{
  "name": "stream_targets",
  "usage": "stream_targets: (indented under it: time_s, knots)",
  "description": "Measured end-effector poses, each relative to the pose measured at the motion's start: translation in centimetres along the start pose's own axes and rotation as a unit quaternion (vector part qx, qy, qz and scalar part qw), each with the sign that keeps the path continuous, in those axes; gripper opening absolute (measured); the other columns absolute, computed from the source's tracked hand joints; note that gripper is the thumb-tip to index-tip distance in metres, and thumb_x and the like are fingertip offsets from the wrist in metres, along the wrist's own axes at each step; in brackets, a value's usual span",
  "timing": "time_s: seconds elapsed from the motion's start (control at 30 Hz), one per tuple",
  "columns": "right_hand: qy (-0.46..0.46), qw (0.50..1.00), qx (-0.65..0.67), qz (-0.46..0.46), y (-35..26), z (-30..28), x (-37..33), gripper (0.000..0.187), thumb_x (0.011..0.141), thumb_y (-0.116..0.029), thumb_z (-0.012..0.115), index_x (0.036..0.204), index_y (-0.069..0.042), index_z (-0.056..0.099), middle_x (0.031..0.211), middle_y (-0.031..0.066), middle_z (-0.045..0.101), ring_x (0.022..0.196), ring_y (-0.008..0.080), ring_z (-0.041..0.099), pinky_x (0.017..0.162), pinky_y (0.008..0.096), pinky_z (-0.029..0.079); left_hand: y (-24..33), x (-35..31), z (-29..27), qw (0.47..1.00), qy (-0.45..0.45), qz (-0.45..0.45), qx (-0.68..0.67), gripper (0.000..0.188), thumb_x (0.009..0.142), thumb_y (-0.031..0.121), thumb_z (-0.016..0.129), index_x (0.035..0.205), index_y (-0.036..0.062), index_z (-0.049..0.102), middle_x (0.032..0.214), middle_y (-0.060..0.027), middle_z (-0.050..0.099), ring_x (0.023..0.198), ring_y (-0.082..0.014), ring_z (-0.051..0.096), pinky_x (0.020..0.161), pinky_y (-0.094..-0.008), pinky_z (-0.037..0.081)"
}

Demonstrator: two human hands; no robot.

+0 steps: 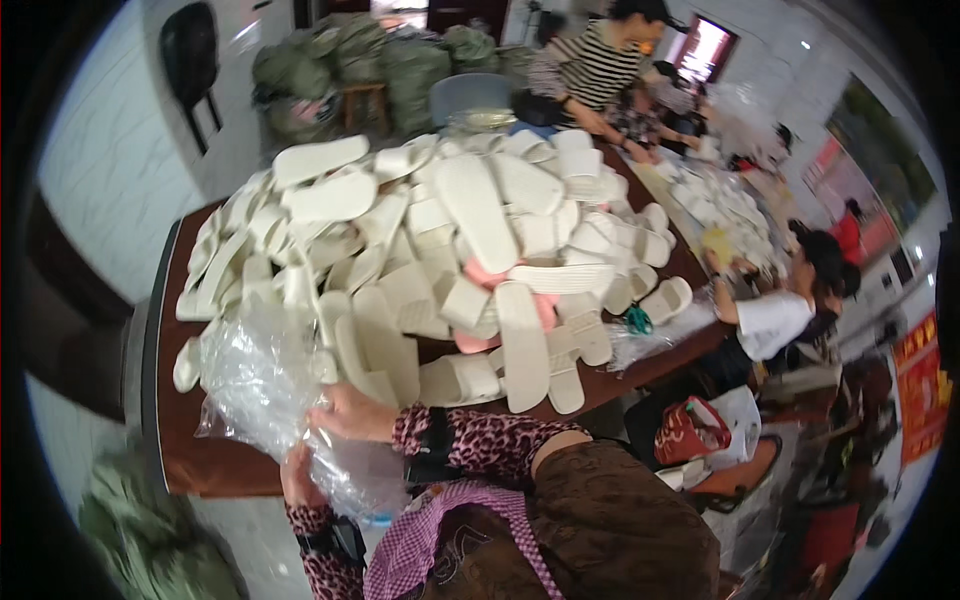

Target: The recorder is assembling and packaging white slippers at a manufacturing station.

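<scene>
A clear plastic bag (262,375) hangs crumpled over the near left edge of the table. My right hand (352,412) has its fingers closed on the film at the bag's right side. Lower down, my left hand (299,476) grips the same bag from beneath, its fingers partly hidden by the film. Whether anything lies inside the bag, I cannot tell. Just beyond it rises a big heap of white slippers (400,290), some sole up, with a few pink slippers (480,335) among them. One white slipper (524,345) lies sole up at the heap's near side.
The brown tabletop (225,455) shows along its near left edge. More plastic film (645,340) and a small green item (638,320) lie at the right. Co-workers (775,310) sit or stand along another table to the right. Green sacks (150,525) fill the lower left floor.
</scene>
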State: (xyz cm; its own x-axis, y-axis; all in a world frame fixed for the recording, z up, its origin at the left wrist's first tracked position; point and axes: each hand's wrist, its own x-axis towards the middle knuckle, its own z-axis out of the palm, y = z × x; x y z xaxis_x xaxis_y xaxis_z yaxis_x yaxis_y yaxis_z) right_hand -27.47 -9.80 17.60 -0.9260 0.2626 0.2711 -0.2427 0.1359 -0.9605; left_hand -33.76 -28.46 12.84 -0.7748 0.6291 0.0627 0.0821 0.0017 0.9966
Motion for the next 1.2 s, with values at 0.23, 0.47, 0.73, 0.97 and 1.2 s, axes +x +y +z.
stream_targets:
  time_s: [0.23, 0.47, 0.73, 0.97, 1.2]
  knots:
    - [0.133, 0.984, -0.077, -0.090, -3.6, -3.7, -0.3, 0.020, 0.082, -0.014, 0.055, 0.087, 0.005, 0.056, 0.072, 0.0234, 0.058, 0.063, 0.0325, 0.058, 0.059, 0.0382, 0.045, 6.5, 3.7, 3.6, 0.971, -0.026, -0.125, -0.202, 0.028, 0.091, 0.017, 0.048, 0.108, -0.0059, 0.051, 0.099, -0.0107, 0.058, 0.088, -0.0176, 0.055, 0.074, -0.0295, 0.044]
    - [0.179, 0.951, -0.248, -0.046, -8.9, -9.0, 2.1, 0.023, 0.079, -0.017, 0.057, 0.074, 0.005, 0.052, 0.065, 0.0236, 0.054, 0.063, 0.0393, 0.055, 0.058, 0.0448, 0.043, 15.9, 3.4, 6.2, 0.828, 0.124, 0.405, 0.367, 0.036, 0.090, 0.017, 0.049, 0.118, -0.0042, 0.044, 0.117, -0.0198, 0.050, 0.108, -0.0368, 0.049, 0.094, -0.0475, 0.036]
    - [-0.130, 0.914, -0.372, -0.100, -11.1, -8.7, 1.0, 0.015, 0.069, -0.013, 0.055, 0.065, 0.001, 0.056, 0.056, 0.0173, 0.054, 0.057, 0.0341, 0.058, 0.056, 0.0400, 0.046, 22.6, 7.5, 8.2, 0.638, -0.236, 0.407, 0.610, 0.058, 0.076, 0.030, 0.059, 0.122, -0.0013, 0.043, 0.120, -0.0144, 0.051, 0.113, -0.0356, 0.047, 0.100, -0.0552, 0.029]
    - [-0.162, 0.865, -0.404, -0.251, -10.9, -11.2, -0.9, 0.014, 0.071, -0.012, 0.052, 0.076, 0.001, 0.053, 0.056, 0.0178, 0.053, 0.057, 0.0355, 0.058, 0.051, 0.0440, 0.045, 25.2, 7.2, 6.7, 0.586, -0.186, 0.404, 0.677, 0.028, 0.068, 0.007, 0.055, 0.095, -0.0021, 0.056, 0.098, -0.0135, 0.056, 0.096, -0.0288, 0.053, 0.098, -0.0526, 0.032]
    - [-0.195, 0.834, -0.502, -0.116, -14.0, -14.0, -3.1, 0.028, 0.070, -0.008, 0.053, 0.096, 0.002, 0.054, 0.066, 0.0154, 0.058, 0.060, 0.0313, 0.061, 0.053, 0.0394, 0.048, 22.9, 9.5, -3.8, 0.529, 0.045, 0.321, 0.784, 0.011, 0.079, 0.011, 0.054, 0.070, 0.0061, 0.051, 0.071, -0.0097, 0.053, 0.076, -0.0274, 0.052, 0.079, -0.0398, 0.039]
